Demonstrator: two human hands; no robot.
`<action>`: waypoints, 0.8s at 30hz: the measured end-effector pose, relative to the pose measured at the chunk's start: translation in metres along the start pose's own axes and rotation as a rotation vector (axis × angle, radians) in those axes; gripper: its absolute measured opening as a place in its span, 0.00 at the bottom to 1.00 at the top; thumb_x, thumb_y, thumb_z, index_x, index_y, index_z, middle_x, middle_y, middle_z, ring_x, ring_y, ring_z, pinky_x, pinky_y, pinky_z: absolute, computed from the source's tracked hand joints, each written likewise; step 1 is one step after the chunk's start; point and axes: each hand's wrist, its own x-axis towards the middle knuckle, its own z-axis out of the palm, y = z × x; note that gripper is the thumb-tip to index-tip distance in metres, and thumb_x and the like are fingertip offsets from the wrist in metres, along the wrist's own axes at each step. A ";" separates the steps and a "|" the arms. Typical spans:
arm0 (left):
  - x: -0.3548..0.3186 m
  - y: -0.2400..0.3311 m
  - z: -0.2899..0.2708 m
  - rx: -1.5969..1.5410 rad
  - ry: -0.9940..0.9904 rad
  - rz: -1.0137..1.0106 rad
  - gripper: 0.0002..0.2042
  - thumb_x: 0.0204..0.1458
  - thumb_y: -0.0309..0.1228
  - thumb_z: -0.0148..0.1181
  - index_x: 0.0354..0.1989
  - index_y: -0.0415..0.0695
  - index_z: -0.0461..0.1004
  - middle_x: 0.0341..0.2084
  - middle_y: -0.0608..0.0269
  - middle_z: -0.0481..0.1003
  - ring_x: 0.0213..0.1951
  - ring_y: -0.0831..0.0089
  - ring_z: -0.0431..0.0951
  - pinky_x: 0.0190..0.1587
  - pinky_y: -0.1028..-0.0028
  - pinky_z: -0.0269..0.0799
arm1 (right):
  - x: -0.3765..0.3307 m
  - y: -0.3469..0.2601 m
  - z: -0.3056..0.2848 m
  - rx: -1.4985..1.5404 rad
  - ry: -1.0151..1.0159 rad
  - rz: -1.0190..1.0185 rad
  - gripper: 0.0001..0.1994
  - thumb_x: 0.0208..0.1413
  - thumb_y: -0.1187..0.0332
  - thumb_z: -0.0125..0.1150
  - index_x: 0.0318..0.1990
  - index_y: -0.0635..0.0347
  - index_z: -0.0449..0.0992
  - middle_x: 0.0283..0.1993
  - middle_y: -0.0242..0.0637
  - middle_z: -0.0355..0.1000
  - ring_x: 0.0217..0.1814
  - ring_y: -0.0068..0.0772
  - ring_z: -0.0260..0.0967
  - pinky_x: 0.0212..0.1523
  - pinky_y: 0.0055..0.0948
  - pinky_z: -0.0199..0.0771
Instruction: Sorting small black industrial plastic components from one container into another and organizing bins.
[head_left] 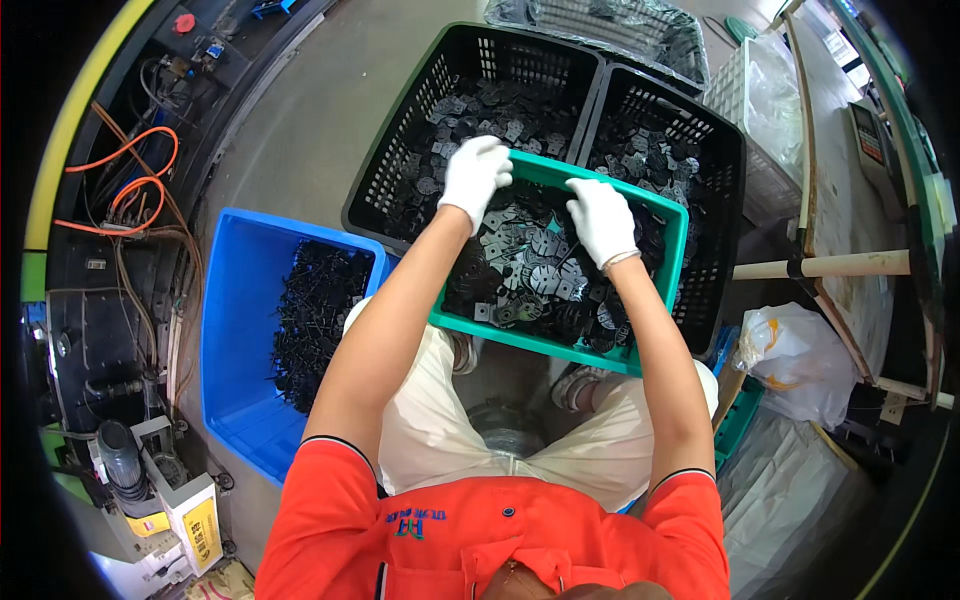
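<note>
A teal-green plastic bin (545,343) lies in front of my knees, holding many flat dark and silvery plastic pieces (540,262). White work gloves cover both hands. My left hand (476,180) is at the bin's far left corner, its fingers curled against the rim; whether anything is in them is hidden. Inside the far rim, my right hand (603,222) hovers over the pieces with bent fingers, their tips close together. What it may hold is too small to make out.
Two black perforated crates (400,130) (722,205) with similar pieces stand beyond the bin. A blue tub (240,340) of thin black parts is on my left. Machinery with orange hoses (150,185) lines the far left. A bench (850,190) and plastic bag (800,360) are right.
</note>
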 end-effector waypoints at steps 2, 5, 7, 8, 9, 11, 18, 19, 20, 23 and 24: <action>-0.002 -0.010 -0.001 0.515 -0.190 0.092 0.18 0.50 0.32 0.56 0.48 0.39 0.67 0.36 0.60 0.73 0.34 0.69 0.75 0.37 0.73 0.72 | -0.002 -0.006 0.010 -0.079 -0.161 0.019 0.15 0.43 0.66 0.59 0.41 0.57 0.69 0.31 0.40 0.69 0.37 0.41 0.67 0.37 0.39 0.68; -0.015 -0.019 0.005 1.282 -0.223 0.339 0.18 0.47 0.35 0.54 0.49 0.46 0.69 0.45 0.54 0.70 0.47 0.53 0.68 0.52 0.64 0.63 | -0.002 -0.007 0.019 -0.164 -0.182 0.049 0.11 0.44 0.67 0.58 0.37 0.56 0.70 0.29 0.39 0.69 0.36 0.41 0.68 0.37 0.38 0.68; -0.018 -0.021 0.008 1.334 -0.286 0.270 0.18 0.47 0.35 0.52 0.49 0.47 0.69 0.47 0.53 0.69 0.49 0.53 0.66 0.55 0.63 0.60 | -0.001 -0.004 0.021 -0.285 -0.140 0.025 0.07 0.45 0.67 0.56 0.33 0.55 0.71 0.28 0.39 0.68 0.34 0.40 0.68 0.35 0.38 0.69; -0.017 -0.025 0.005 1.342 -0.302 0.267 0.18 0.48 0.35 0.52 0.49 0.47 0.68 0.47 0.54 0.69 0.49 0.53 0.66 0.55 0.63 0.60 | 0.001 -0.004 0.021 -0.282 -0.139 0.021 0.07 0.45 0.67 0.56 0.33 0.55 0.71 0.28 0.39 0.68 0.34 0.40 0.68 0.35 0.38 0.69; -0.015 -0.026 0.002 1.344 -0.298 0.266 0.18 0.48 0.35 0.52 0.49 0.47 0.68 0.47 0.54 0.69 0.49 0.53 0.66 0.55 0.63 0.60 | 0.002 -0.004 0.020 -0.177 -0.115 0.070 0.06 0.46 0.68 0.55 0.32 0.54 0.72 0.27 0.39 0.68 0.33 0.40 0.68 0.35 0.38 0.69; -0.012 -0.027 -0.001 1.193 -0.300 0.272 0.19 0.47 0.34 0.53 0.49 0.47 0.68 0.47 0.54 0.69 0.50 0.53 0.65 0.55 0.63 0.60 | 0.001 0.001 0.017 -0.045 -0.099 0.122 0.08 0.45 0.66 0.57 0.34 0.54 0.72 0.26 0.39 0.69 0.31 0.41 0.68 0.34 0.38 0.70; -0.023 -0.034 0.007 1.594 -0.314 0.413 0.21 0.44 0.34 0.58 0.50 0.51 0.68 0.53 0.56 0.65 0.52 0.56 0.63 0.54 0.63 0.60 | -0.001 -0.007 0.014 -0.179 -0.296 0.060 0.20 0.40 0.60 0.63 0.41 0.57 0.69 0.29 0.38 0.70 0.33 0.40 0.69 0.33 0.37 0.68; -0.025 -0.031 0.010 1.657 -0.342 0.423 0.23 0.42 0.35 0.60 0.50 0.52 0.68 0.52 0.57 0.64 0.52 0.57 0.63 0.53 0.63 0.61 | -0.001 -0.009 0.014 -0.179 -0.294 0.061 0.20 0.40 0.60 0.63 0.41 0.57 0.69 0.29 0.38 0.70 0.33 0.40 0.69 0.33 0.37 0.68; -0.027 -0.029 0.013 1.720 -0.370 0.434 0.24 0.41 0.36 0.62 0.51 0.53 0.68 0.52 0.58 0.64 0.52 0.58 0.63 0.52 0.63 0.62 | -0.002 -0.010 0.013 -0.193 -0.299 0.067 0.21 0.39 0.59 0.64 0.40 0.57 0.69 0.30 0.38 0.69 0.34 0.40 0.68 0.33 0.37 0.68; -0.027 -0.026 0.017 1.737 -0.362 0.415 0.26 0.40 0.37 0.63 0.51 0.56 0.67 0.49 0.60 0.65 0.49 0.59 0.64 0.51 0.64 0.63 | -0.003 -0.012 0.014 -0.215 -0.298 0.084 0.22 0.36 0.59 0.65 0.39 0.57 0.68 0.32 0.38 0.69 0.36 0.40 0.68 0.34 0.37 0.67; -0.028 -0.025 0.018 1.744 -0.356 0.398 0.26 0.40 0.37 0.63 0.52 0.56 0.67 0.49 0.59 0.65 0.49 0.59 0.64 0.51 0.63 0.62 | -0.003 -0.013 0.014 -0.223 -0.293 0.097 0.22 0.35 0.59 0.65 0.39 0.57 0.68 0.32 0.39 0.69 0.37 0.40 0.68 0.34 0.37 0.67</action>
